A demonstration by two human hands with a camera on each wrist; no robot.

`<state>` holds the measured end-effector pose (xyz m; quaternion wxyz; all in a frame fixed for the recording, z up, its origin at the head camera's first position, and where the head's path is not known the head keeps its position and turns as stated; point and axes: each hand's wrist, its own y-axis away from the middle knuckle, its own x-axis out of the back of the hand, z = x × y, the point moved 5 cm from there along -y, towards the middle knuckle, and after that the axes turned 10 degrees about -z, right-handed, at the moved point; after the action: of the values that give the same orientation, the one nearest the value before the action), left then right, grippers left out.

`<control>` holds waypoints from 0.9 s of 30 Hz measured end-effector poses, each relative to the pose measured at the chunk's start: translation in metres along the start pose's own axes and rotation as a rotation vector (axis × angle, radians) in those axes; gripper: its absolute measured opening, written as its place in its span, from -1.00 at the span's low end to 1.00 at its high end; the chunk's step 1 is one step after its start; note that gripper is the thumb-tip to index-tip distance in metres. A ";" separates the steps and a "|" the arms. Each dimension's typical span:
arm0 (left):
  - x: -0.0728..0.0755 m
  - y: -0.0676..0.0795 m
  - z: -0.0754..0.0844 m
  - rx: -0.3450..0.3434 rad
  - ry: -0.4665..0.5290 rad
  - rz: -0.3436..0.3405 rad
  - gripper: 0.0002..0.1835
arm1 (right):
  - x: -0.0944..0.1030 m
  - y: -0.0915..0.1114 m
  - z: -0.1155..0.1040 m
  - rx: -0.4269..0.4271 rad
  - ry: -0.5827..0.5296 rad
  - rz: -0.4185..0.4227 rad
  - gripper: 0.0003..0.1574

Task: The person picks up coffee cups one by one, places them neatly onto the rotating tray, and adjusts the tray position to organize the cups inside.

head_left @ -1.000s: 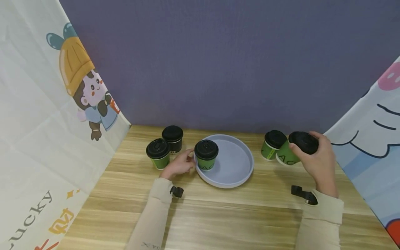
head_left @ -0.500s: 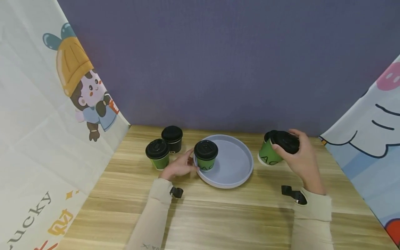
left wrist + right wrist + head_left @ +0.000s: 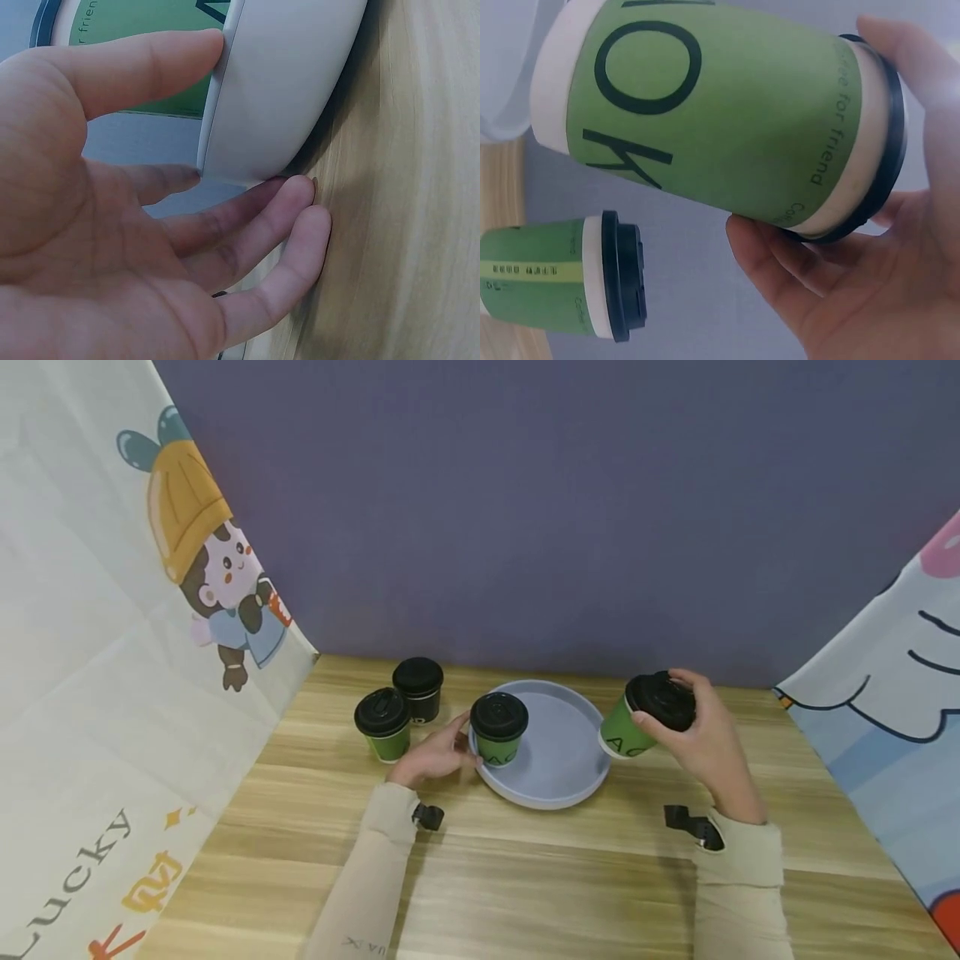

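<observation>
My right hand [image 3: 708,739] grips a green paper coffee cup [image 3: 624,731] near its black lid. The cup tilts, its base beside the right rim of a round pale grey tray [image 3: 558,777]; touching or apart, I cannot tell. In the right wrist view, thumb and fingers curl round its lid end [image 3: 889,142]. Another lidded green cup [image 3: 540,277] stands behind it, almost hidden in the head view. My left hand [image 3: 437,755] touches the tray's left edge with loosely bent fingers, thumb on the rim [image 3: 214,97]. On the tray's left side stands a green cup [image 3: 498,731], upright.
Left of the tray, a green lidded cup [image 3: 384,727] and a black lidded cup [image 3: 418,689] stand close together on the wooden table [image 3: 525,885]. A dark blue-grey wall [image 3: 525,510] rises behind, with printed cloths [image 3: 82,610] at both sides.
My right hand has carried the tilted cup left, past the standing green cup, up to the tray's right rim. My left thumb has come onto the tray's edge.
</observation>
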<state>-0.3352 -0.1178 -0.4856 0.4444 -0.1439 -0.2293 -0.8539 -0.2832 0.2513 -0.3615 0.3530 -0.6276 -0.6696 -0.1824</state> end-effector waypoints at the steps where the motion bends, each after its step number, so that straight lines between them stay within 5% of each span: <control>1: 0.000 -0.001 0.000 -0.003 -0.004 0.002 0.08 | -0.001 -0.001 0.000 0.004 0.000 -0.007 0.14; 27: -0.002 -0.008 0.006 0.016 0.004 0.035 0.06 | -0.032 -0.021 -0.017 0.149 0.071 -0.125 0.13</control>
<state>-0.3406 -0.1096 -0.4838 0.4610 -0.1425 -0.2328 -0.8444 -0.3004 0.2137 -0.3677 0.4103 -0.5496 -0.7061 -0.1759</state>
